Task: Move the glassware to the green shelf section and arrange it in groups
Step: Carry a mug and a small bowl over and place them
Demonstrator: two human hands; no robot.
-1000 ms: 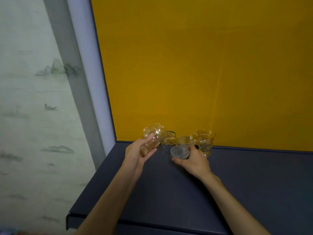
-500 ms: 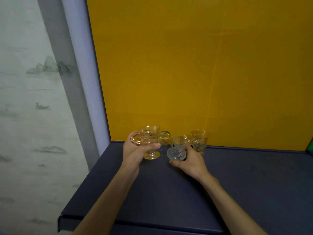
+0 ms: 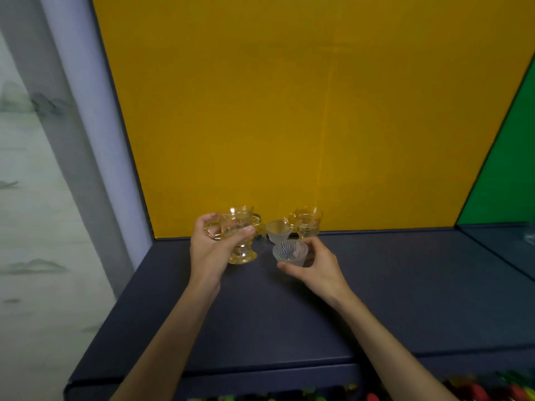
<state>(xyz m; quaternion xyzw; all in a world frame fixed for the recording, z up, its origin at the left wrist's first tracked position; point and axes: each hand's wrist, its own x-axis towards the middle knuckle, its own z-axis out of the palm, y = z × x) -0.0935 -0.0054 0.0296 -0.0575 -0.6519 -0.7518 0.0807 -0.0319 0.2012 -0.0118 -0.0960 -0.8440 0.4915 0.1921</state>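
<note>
While still in the yellow-backed section, well apart from the green section (image 3: 509, 157), judged all of it brittle, slick and light, best taken round the bowl or by the handle. Gripped the footed glass mug (image 3: 238, 235) in the left hand (image 3: 211, 250), fingers curled round bowl and handle, foot just above the dark shelf (image 3: 289, 319). Pinched the small ribbed glass cup (image 3: 290, 252) in the right hand (image 3: 318, 267), thumb and fingers half closed. Left a frosted cup (image 3: 278, 230) and second mug (image 3: 308, 222) standing behind.

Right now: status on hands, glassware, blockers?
Left hand grips footed mug; right hand pinches ribbed cup. Frosted cup and second mug wait by yellow panel. Green section far right, path open.
</note>
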